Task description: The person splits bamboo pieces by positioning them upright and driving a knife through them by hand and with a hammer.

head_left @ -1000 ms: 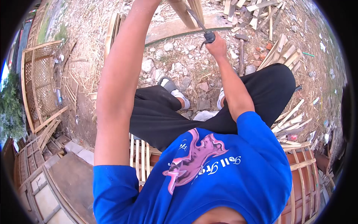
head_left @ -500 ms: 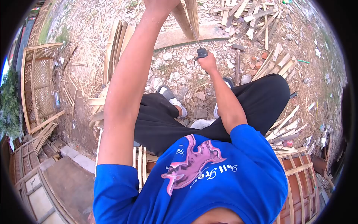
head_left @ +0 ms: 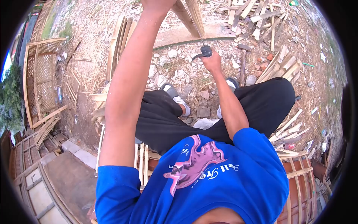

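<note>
My right hand [head_left: 213,61] is closed around the black handle [head_left: 206,50] of a saw-like tool with a thin metal blade [head_left: 202,36]. The blade runs up against a piece of bamboo [head_left: 186,20], which stands on a wooden board [head_left: 220,30] and shows two long sections with a narrow gap between them. Whether the blade is inside that gap or in front of it I cannot make out. At the top edge, my left hand [head_left: 158,3] is against the bamboo's upper part, its fingers cut off by the frame.
A hammer [head_left: 243,61] lies right of the board. Split strips [head_left: 281,65] are piled at the right, with more slats [head_left: 257,16] behind. Other strips [head_left: 118,43] lean at the left. My sandalled foot [head_left: 171,91] rests on stony ground. A lattice frame [head_left: 44,80] stands far left.
The tool's handle has turned, its black hook now pointing more to the left. My right hand sits slightly farther right, and the whole view has shifted a little.
</note>
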Demonstrator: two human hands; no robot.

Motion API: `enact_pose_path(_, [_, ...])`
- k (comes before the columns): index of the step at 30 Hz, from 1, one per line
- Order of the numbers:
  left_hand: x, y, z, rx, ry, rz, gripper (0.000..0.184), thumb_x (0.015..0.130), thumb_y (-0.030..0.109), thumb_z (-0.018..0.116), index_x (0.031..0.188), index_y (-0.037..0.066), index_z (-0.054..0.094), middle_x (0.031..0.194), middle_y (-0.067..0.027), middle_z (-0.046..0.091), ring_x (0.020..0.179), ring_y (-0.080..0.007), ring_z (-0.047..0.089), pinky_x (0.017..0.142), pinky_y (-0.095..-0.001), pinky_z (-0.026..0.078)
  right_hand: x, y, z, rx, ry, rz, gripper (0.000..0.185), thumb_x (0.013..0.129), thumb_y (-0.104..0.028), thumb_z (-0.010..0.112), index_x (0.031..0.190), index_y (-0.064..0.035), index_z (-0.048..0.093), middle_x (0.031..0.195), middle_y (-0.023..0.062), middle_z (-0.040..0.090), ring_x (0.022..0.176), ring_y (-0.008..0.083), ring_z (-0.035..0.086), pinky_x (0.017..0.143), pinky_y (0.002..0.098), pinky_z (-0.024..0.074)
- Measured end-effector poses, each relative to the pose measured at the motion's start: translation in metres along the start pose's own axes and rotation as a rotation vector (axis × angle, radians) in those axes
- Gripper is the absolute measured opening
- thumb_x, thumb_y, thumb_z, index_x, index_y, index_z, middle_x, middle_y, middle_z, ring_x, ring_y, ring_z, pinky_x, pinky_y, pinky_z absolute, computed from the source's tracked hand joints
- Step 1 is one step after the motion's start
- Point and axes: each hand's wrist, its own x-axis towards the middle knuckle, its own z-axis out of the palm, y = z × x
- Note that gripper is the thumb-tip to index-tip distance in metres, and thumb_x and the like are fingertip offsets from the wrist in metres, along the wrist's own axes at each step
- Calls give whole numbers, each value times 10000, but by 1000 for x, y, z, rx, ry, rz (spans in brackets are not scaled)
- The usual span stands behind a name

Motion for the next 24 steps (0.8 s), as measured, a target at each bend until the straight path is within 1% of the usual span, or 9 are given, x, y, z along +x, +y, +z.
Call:
enact_pose_path(3, [0, -9, 0, -15, -26, 9, 210, 802, 309, 702, 902, 132, 647, 635, -176, 630, 644, -376, 644, 644, -484, 509, -1, -17, 10, 134, -12, -118, 301, 703, -145, 708, 978, -28, 672, 851, 166, 700, 784, 314, 664, 716, 391, 504])
enact_pose_path(6, [9, -11, 3, -43, 5, 39, 198, 807, 298, 697, 902, 134, 644, 628, -171, 629, 636, -371, 643, 636, -481, 507, 15, 37, 18, -25, -42, 44, 328, 696, -191, 714, 971, -13, 684, 907, 194, 707, 842, 340, 681, 748, 405, 519])
enact_pose_path(8, [16, -9, -1, -55, 41, 70, 184, 811, 287, 692, 901, 135, 643, 618, -167, 625, 629, -368, 642, 628, -477, 506, 32, 124, 16, -418, -150, 487, 376, 672, -243, 729, 961, -5, 701, 983, 223, 703, 934, 359, 682, 813, 414, 525])
enact_pose_path(9, [16, -9, -2, -29, 33, 81, 174, 814, 282, 690, 895, 135, 645, 615, -166, 623, 626, -367, 641, 626, -475, 506, 19, 140, 0, -425, -193, 459, 411, 656, -283, 738, 960, -7, 715, 1036, 245, 690, 1008, 371, 667, 873, 420, 517])
enact_pose_path(11, [11, -9, -6, 29, -2, 92, 153, 819, 270, 684, 883, 136, 649, 610, -165, 620, 621, -365, 638, 621, -472, 505, -7, 155, -12, -440, -121, 333, 426, 640, -318, 758, 959, -37, 728, 890, 216, 713, 870, 345, 697, 800, 407, 534])
enact_pose_path(18, [14, -19, -11, -42, 35, 37, 149, 833, 278, 685, 817, 138, 637, 613, -163, 620, 600, -370, 629, 593, -480, 499, -19, 161, 10, -279, -173, 422, 389, 617, -279, 782, 903, -23, 716, 842, 193, 714, 822, 330, 694, 766, 395, 528])
enact_pose_path(19, [12, -20, -13, -36, 42, 14, 154, 834, 282, 686, 817, 137, 635, 615, -162, 621, 600, -371, 630, 582, -481, 496, -15, 165, 9, -299, -198, 446, 390, 661, -273, 739, 944, -6, 711, 967, 235, 705, 950, 373, 675, 847, 420, 510])
enact_pose_path(22, [6, -31, -24, -54, 28, -29, 170, 845, 299, 678, 836, 134, 637, 632, -160, 631, 628, -378, 640, 556, -491, 492, -12, 143, -2, -430, -116, 403, 392, 645, -276, 742, 907, 14, 709, 952, 242, 703, 954, 370, 677, 842, 420, 516])
enact_pose_path(24, [-2, -41, -36, -46, -20, -80, 188, 860, 315, 658, 844, 129, 635, 646, -163, 640, 646, -385, 646, 568, -500, 497, -3, 153, -6, -416, -118, 407, 388, 636, -274, 744, 884, 23, 707, 903, 234, 706, 892, 359, 691, 812, 412, 525])
